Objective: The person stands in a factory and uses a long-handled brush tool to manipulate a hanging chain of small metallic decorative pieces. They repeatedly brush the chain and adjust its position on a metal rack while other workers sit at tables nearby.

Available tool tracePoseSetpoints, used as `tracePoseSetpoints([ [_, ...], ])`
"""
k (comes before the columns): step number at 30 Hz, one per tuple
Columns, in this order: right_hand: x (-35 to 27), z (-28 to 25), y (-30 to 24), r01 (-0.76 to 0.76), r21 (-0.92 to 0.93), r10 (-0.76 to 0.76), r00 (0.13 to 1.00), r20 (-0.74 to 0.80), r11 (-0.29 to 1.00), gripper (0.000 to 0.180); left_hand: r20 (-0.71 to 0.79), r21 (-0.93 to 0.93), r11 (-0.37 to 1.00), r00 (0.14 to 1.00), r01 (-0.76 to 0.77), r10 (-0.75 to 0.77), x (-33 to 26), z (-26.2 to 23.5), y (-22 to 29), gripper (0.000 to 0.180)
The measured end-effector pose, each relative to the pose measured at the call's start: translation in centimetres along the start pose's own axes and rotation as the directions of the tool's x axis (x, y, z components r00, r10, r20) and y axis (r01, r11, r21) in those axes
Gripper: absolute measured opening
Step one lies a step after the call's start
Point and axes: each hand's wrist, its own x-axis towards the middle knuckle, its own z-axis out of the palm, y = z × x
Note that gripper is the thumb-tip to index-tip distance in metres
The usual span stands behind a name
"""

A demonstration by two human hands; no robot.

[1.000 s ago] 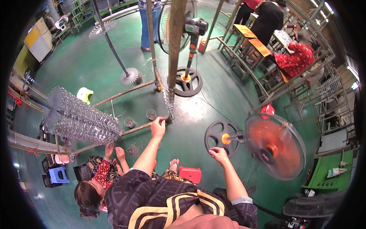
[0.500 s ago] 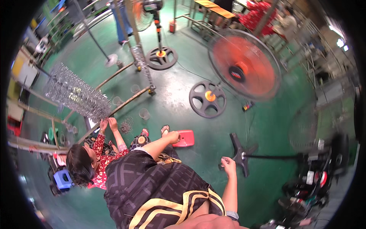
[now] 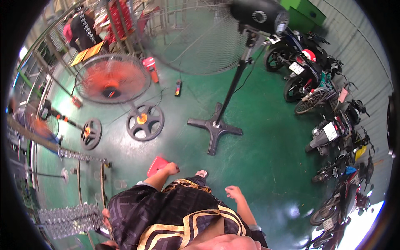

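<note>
- Your left hand (image 3: 171, 168) is loosely curled just beside the red stool (image 3: 156, 166); I can't tell whether it grips anything.
- Your right hand (image 3: 234, 192), fingers bent, is right of the stool; its grip is unclear too.
- Beyond the stool stands an orange fan (image 3: 110, 79).
- Motorbikes (image 3: 335, 129) stand far right of the stool.

The right hand (image 3: 234, 192) has open green floor (image 3: 271, 166) rightward to the parked motorbikes (image 3: 329, 132); a red stool (image 3: 156, 165) (lower than the left hand (image 3: 172, 168)) and, farther ahead, a black fan stand (image 3: 216, 128) obstruct passage.
</note>
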Motion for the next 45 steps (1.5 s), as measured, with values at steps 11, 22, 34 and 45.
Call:
tracePoseSetpoints([
  [11,10.4,-7.1,8.2,0.026,0.308,0.088,0.933,-0.348,0.951,0.028,0.160,0.246,0.967,0.987,-0.061,0.021,21.7,-2.4,10.8,0.017],
  [22,25.5,-31.8,15.1,0.068,0.512,0.186,0.883,-0.430,0.856,0.024,-0.001,0.074,0.987,0.989,-0.144,0.145,44.2,1.6,31.6,0.020],
  [34,42.2,-58.8,-2.7,0.176,0.032,-0.164,0.962,-0.218,0.984,0.023,0.041,0.197,0.977,0.995,0.078,-0.088,56.4,6.7,32.3,0.019],
  [45,67.6,-78.3,-26.2,0.095,0.189,-0.052,0.973,-0.223,0.977,0.016,-0.124,0.108,0.992,0.991,0.072,-0.059,87.6,-16.2,51.8,0.025],
])
